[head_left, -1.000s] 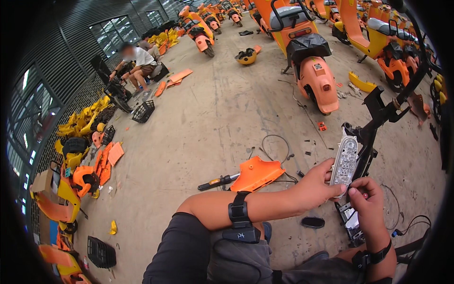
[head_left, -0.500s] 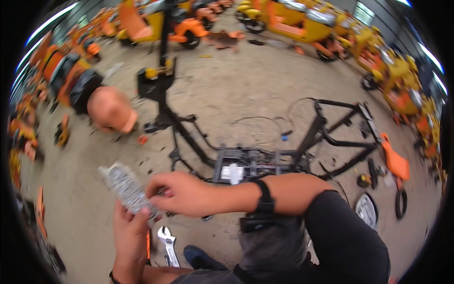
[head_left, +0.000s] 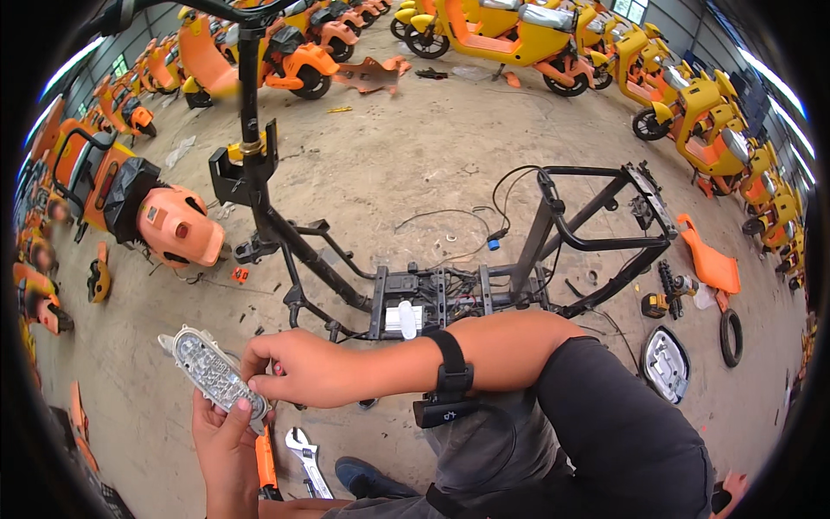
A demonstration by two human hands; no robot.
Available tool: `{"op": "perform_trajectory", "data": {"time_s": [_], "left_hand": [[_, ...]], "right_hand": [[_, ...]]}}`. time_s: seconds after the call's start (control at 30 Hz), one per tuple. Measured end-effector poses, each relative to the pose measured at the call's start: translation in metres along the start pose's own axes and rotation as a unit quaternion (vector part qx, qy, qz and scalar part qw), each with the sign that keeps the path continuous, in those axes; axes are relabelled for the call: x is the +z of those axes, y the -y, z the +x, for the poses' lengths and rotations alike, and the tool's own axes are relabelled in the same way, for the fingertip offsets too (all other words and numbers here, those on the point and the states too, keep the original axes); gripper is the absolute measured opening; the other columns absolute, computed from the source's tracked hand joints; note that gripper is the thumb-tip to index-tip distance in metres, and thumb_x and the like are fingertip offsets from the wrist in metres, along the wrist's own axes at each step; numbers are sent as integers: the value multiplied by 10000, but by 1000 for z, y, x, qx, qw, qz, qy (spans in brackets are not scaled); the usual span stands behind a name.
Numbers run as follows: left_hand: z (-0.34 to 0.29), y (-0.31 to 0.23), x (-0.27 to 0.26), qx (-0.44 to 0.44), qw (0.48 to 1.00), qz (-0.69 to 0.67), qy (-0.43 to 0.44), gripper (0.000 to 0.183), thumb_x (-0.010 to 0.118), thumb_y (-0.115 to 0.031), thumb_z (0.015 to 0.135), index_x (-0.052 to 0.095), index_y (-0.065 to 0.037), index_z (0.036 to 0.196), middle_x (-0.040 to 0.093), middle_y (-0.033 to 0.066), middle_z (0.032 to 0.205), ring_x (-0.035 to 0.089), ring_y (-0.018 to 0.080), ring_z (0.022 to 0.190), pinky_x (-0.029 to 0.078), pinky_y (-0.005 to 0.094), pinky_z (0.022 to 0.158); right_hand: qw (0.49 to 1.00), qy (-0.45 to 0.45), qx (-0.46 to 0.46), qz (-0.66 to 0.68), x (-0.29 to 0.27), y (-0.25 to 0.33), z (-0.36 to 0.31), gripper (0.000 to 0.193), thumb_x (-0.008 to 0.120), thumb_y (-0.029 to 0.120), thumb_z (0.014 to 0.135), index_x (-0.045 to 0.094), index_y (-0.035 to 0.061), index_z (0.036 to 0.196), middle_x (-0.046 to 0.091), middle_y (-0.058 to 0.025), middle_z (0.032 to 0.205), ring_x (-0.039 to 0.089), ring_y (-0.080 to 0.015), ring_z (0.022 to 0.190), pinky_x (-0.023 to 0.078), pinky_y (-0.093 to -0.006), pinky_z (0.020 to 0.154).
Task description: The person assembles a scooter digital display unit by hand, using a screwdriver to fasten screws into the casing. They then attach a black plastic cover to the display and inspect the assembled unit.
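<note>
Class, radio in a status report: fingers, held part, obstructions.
Left fingers gripping clear light unit. Right fingers curled at its edge, something red among them. Nothing visibly in the way.

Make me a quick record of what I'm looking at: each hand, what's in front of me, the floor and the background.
Left hand: holding a clear oval lamp
Right hand: curled at the lamp's right edge; grip unclear
In front: bare black frame
Floor: adjustable wrench near the person; orange panel at right
Background: orange and yellow scooters
</note>
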State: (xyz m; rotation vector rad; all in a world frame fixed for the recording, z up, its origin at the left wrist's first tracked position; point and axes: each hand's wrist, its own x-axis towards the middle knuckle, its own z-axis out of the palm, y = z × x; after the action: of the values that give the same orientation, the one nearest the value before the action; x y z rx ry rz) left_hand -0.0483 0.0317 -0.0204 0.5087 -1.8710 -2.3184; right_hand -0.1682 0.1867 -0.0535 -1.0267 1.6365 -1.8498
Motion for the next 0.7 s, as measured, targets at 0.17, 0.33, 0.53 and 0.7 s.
{"op": "perform_trajectory", "data": {"time_s": [0.17,0.33,0.53,0.7], "left_hand": [[1,-3,6,-1,1000,14,-1,530,612,-22,951,402,-34,1437,626,90,1222,657,181,1009,569,337,803],[2,4,0,11,1000,-3,-1,559,640,-18,940,396,-29,1443,622,105,1219,650,198,1029,570,350,802],[-3,2,2,8,1000,0,0,529,623,-42,949,409,-43,1433,622,85,1229,643,192,1058,560,344,827],[7,5,-8,-5,1000,-6,28,497,608,-3,953,421,-42,1412,627,105,1254,642,222,1124,558,397,916]], "right_hand": [[1000,15,10,-16,-4,6,-2,186,687,85,850,661,-32,992,716,-152,894,692,-246,806,537,-354,745],[1000,12,-3,-9,-3,-3,0,171,690,94,842,669,-30,959,711,-152,865,689,-244,797,536,-355,730],[999,24,4,-26,-3,2,-2,175,683,108,864,668,-27,974,710,-145,869,677,-221,787,533,-345,717],[994,59,87,20,-6,-4,0,182,676,119,949,655,-8,1079,711,-105,980,685,-155,877,558,-325,793]]}}
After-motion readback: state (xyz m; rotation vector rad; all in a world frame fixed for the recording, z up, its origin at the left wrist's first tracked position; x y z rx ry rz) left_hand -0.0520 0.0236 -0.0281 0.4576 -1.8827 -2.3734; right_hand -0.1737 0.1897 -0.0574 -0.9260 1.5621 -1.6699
